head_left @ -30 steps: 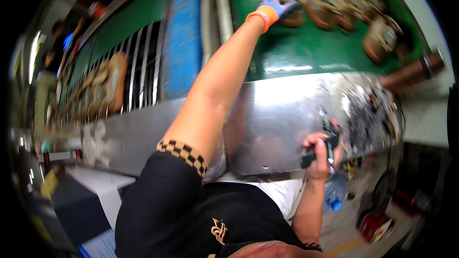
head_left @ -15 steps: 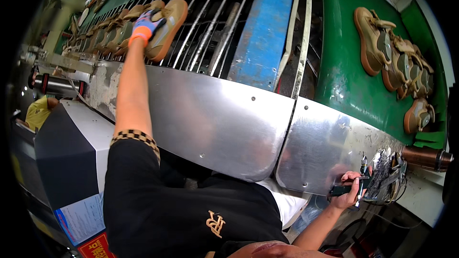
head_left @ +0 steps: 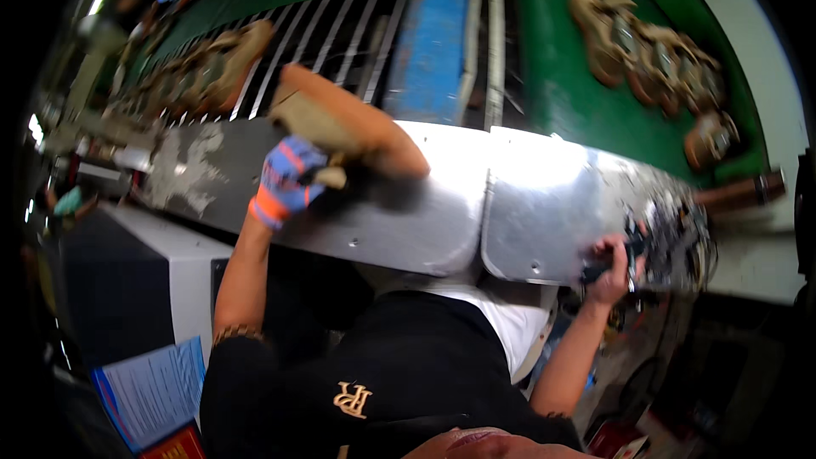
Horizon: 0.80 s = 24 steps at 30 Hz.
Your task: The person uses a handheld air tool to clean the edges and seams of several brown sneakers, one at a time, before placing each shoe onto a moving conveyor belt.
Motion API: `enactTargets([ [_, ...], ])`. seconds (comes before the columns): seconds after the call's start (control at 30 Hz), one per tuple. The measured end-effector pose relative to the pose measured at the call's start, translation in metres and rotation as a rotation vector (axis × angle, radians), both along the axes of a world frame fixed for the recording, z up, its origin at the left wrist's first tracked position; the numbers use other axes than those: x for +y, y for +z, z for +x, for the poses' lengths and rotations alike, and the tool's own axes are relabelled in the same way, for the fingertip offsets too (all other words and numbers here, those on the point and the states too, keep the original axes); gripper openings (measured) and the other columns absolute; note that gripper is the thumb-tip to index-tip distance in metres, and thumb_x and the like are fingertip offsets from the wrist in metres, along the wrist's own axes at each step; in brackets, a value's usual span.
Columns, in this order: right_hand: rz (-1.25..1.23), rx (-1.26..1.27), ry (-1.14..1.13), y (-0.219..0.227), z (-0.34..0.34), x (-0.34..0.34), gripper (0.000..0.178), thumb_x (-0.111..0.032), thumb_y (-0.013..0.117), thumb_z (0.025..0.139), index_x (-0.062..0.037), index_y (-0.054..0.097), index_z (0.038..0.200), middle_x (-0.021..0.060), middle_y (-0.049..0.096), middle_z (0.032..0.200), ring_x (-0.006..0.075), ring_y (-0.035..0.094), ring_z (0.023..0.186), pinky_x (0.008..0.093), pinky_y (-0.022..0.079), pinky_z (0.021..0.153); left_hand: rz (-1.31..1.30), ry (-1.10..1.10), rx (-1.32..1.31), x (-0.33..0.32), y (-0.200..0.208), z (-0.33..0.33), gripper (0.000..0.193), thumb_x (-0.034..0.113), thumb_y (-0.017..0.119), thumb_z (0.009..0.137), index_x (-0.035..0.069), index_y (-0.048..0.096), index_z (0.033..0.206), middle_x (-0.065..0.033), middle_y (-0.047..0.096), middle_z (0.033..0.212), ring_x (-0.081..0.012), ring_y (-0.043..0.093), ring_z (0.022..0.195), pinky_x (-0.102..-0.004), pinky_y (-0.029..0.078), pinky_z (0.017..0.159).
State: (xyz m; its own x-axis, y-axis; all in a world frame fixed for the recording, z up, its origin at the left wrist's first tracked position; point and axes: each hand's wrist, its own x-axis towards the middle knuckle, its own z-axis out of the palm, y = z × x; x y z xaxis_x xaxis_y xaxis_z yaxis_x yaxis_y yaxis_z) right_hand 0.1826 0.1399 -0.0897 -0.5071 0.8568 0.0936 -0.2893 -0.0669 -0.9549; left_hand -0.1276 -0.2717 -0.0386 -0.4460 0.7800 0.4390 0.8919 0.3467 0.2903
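A tan shoe (head_left: 357,123) with a thick gum-brown sole hangs tilted over the metal ledge, its sole turned up and away from me. My left hand (head_left: 291,178), in a blue and orange glove, is closed on the shoe's upper near the laces. At the right end of the ledge, my bare right hand (head_left: 612,270) has its fingers wrapped round a dark-handled hand tool (head_left: 594,274). Motion blur hides the tool's exact kind. Several tools (head_left: 678,234) lie beside that hand on a blackened patch of the ledge.
More tan shoes (head_left: 217,72) stand in a row on the roller conveyor (head_left: 319,34) at the left. Another group of shoes (head_left: 659,59) rests on the green belt (head_left: 544,76) at the right. Between the conveyors runs a blue beam (head_left: 433,34). A grey-white machine housing (head_left: 191,255) stands left.
My left hand has lifted a shoe off the rollers and brought it toward me and right, over the metal ledge. The right hand still grips its tool. The whole view has shifted.
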Motion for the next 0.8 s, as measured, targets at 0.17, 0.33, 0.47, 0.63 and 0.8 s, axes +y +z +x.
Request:
enactTargets([
  [0.17,0.013,0.029,0.044,-0.004,0.003,0.006,0.055,-0.008,0.055,0.09,-0.0024,0.035,0.142,0.0085,0.06,0.08,0.0169,0.059,0.069,0.0299,0.051,0.067,-0.163,-0.156,-0.237,0.016,0.022,0.072,0.044,0.026,0.086,0.06,0.01,0.069,0.097,-0.0059,0.066,0.095,-0.0285,0.061,0.091,-0.0391,0.049,0.083],
  [0.33,0.097,0.062,0.05,-0.005,0.01,0.01,0.054,-0.01,0.055,0.09,0.0017,0.037,0.139,0.0085,0.061,0.08,0.0177,0.061,0.07,0.0288,0.05,0.067,-0.27,-0.276,0.151,0.107,0.098,0.109,0.08,0.046,0.084,0.06,0.011,0.058,0.127,-0.0138,0.053,0.132,-0.0365,0.048,0.123,-0.0495,0.037,0.105],
  [0.47,0.099,0.084,0.084,-0.003,0.006,0.007,0.052,-0.011,0.054,0.091,0.0036,0.037,0.138,0.0076,0.061,0.08,0.0167,0.061,0.069,0.0276,0.049,0.066,-0.475,-0.264,0.305,0.156,0.049,0.091,0.08,0.035,0.08,0.066,0.01,0.048,0.136,-0.0141,0.051,0.133,-0.0338,0.047,0.123,-0.0451,0.036,0.105],
  [0.63,0.05,0.097,0.084,0.0,0.019,0.004,0.047,-0.01,0.055,0.092,0.001,0.041,0.135,0.0073,0.062,0.08,0.0162,0.061,0.069,0.0273,0.049,0.065,-0.182,-0.245,0.264,0.153,0.07,0.081,0.069,0.026,0.081,0.071,0.005,0.051,0.13,-0.0145,0.06,0.11,-0.0324,0.06,0.096,-0.0402,0.05,0.082],
  [0.8,0.048,-0.018,-0.02,0.003,0.059,0.017,0.045,-0.009,0.056,0.089,0.002,0.045,0.132,0.0055,0.061,0.077,0.0121,0.059,0.065,0.0234,0.048,0.056,0.677,0.109,-0.119,0.103,0.114,0.103,0.071,0.019,0.081,0.074,0.001,0.047,0.134,-0.0156,0.06,0.121,-0.0275,0.06,0.111,-0.0397,0.052,0.094],
])
